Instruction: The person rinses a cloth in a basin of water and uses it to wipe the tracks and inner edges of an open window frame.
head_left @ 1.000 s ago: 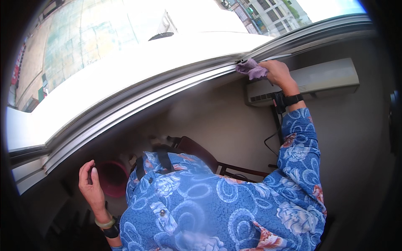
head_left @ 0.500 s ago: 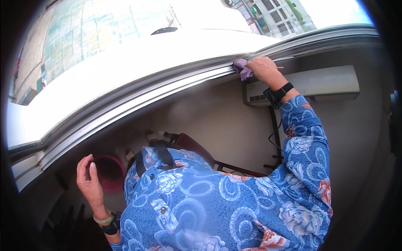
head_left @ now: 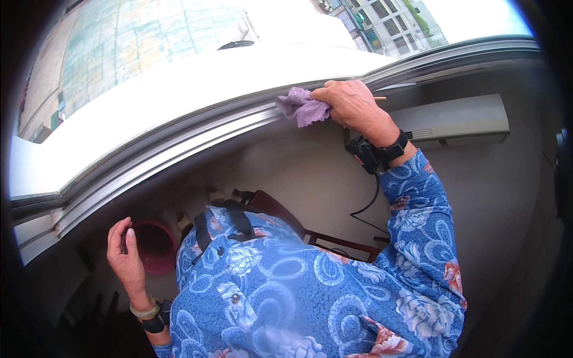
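A crumpled purple cloth (head_left: 305, 110) is gripped in my right hand (head_left: 355, 106), along with a thin wooden stick (head_left: 379, 98) whose end pokes out behind the fist. The cloth lies against the metal window track (head_left: 197, 137), near where the frame bends at the upper middle. My left hand (head_left: 124, 253) hangs free at the lower left, fingers slightly curled and thumb apart, holding nothing. Beside it, lower down, is a dark red bucket (head_left: 156, 238).
A white air conditioner (head_left: 456, 121) is on the wall to the right, beyond my right forearm. A dark red wooden chair (head_left: 277, 210) stands below, close to my body. Past the track is a bright white ledge (head_left: 179, 95), with buildings (head_left: 388, 24) far outside.
My right hand has slid left along the window track with the cloth, and more of the cloth now shows. My left hand has hardly moved.
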Motion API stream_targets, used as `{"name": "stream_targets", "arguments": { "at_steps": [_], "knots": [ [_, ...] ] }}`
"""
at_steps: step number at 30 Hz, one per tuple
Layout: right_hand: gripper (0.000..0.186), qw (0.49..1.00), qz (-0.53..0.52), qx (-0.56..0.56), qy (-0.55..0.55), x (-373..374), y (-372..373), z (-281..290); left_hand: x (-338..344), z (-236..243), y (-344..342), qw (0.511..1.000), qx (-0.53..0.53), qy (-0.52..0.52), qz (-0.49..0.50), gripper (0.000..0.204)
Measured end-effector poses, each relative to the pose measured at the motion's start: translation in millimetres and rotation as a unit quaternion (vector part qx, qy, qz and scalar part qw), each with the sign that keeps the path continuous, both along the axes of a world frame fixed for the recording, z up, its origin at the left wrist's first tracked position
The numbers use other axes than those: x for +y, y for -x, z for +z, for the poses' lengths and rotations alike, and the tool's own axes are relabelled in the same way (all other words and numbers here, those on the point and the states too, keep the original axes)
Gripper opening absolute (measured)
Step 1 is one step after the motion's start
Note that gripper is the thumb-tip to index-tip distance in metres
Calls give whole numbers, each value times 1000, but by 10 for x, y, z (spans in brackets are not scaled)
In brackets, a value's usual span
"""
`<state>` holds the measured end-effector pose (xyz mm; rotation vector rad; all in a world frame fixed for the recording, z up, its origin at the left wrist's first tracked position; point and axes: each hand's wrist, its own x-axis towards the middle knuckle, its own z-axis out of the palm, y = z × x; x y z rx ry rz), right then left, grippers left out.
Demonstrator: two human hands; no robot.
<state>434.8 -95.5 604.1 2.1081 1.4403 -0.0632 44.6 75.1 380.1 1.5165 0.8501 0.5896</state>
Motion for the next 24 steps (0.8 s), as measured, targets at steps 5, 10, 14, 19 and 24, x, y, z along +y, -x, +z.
{"name": "stream_targets", "arguments": {
  "at_steps": [5, 10, 14, 19, 24],
  "knots": [
    [31, 994, -60, 1, -93, -718, -811, 353, -21, -29, 11, 1000, -1, -10, 0, 18],
    [29, 984, -148, 60, -75, -900, -932, 309, -38, -15, 22, 1000, 9, -1, -2, 18],
    [27, 978, -153, 107, -89, -950, -975, 228, -20, 6, 3, 1000, 9, -3, -11, 18],
    [34, 983, -118, 129, -54, -821, -942, 176, -22, 36, -16, 1000, 7, -1, -7, 18],
    [28, 997, 14, 79, -10, -765, -929, 29, -55, 49, -14, 1000, 7, -5, -2, 18]
  ]
}}
